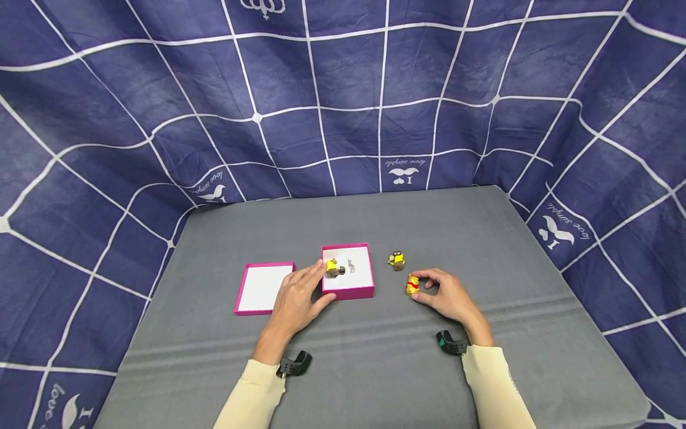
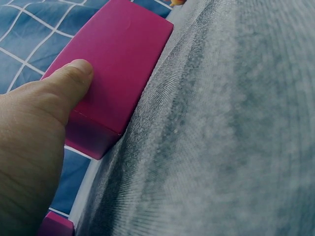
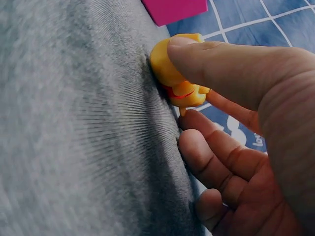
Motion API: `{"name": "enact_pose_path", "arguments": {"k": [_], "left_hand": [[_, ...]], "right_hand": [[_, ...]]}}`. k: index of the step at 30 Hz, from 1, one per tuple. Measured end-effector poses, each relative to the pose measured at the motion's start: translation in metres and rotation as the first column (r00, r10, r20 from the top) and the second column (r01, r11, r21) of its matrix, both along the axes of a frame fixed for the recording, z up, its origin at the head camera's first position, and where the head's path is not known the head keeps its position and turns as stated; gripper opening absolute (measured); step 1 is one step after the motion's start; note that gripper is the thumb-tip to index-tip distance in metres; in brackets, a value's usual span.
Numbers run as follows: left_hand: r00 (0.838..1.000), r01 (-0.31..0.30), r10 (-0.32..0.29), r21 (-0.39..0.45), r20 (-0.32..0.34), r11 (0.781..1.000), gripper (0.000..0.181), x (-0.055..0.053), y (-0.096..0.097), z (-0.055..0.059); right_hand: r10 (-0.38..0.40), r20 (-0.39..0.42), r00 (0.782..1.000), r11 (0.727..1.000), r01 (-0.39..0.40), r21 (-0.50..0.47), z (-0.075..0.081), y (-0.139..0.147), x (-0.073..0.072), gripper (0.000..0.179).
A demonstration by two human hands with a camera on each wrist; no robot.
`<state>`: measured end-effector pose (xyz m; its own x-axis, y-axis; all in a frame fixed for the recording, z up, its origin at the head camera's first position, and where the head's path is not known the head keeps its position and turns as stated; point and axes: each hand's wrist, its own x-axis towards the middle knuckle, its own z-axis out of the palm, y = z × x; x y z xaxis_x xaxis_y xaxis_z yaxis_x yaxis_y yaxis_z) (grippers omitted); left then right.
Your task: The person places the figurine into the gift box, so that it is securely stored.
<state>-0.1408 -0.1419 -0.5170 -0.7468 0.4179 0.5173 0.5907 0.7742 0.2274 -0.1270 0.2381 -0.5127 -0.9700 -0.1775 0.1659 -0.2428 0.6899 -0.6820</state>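
My right hand [image 1: 447,295] pinches a small yellow bear figurine [image 1: 412,286] with a red band between thumb and fingers. In the right wrist view its rounded yellow head [image 3: 165,64] is against the grey cloth. My left hand [image 1: 298,298] rests along the left side of an open pink box [image 1: 356,294], its fingers fairly straight. The left wrist view has the thumb [image 2: 78,73] touching the box's outer wall; the other fingers are hidden there. Inside the box lie a yellow-and-brown figurine [image 1: 332,268] and a small grey piece [image 1: 351,266].
Left of the box lies its pink-rimmed lid [image 1: 257,288], white inside facing up, partly behind my left hand. A goggled yellow figurine [image 1: 397,260] lies beyond the bear, right of the box. Blue gridded curtains [image 1: 343,119] surround the grey-covered table [image 1: 375,369].
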Motion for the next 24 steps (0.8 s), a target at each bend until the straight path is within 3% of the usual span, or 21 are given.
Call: {"name": "enact_pose_path", "arguments": {"k": [7,18,24], "left_hand": [[1.0,0.001,-0.001,-0.002,0.012,1.0,0.072,0.0002,-0.0014,0.0006],[1.0,0.006,-0.006,-0.003,-0.018,1.0,0.073,0.0,-0.001,-0.0004],[1.0,0.004,-0.004,-0.001,-0.001,1.0,0.073,0.0003,-0.0008,0.0002]], "right_hand": [[-0.039,0.023,0.999,0.999,0.04,-0.017,-0.0017,-0.0019,-0.0001,0.047],[-0.085,-0.005,0.996,0.996,0.085,-0.004,-0.006,-0.0044,0.0019,0.046],[-0.094,-0.027,0.995,0.996,0.094,-0.008,-0.0056,-0.0054,0.0025,0.045]]}}
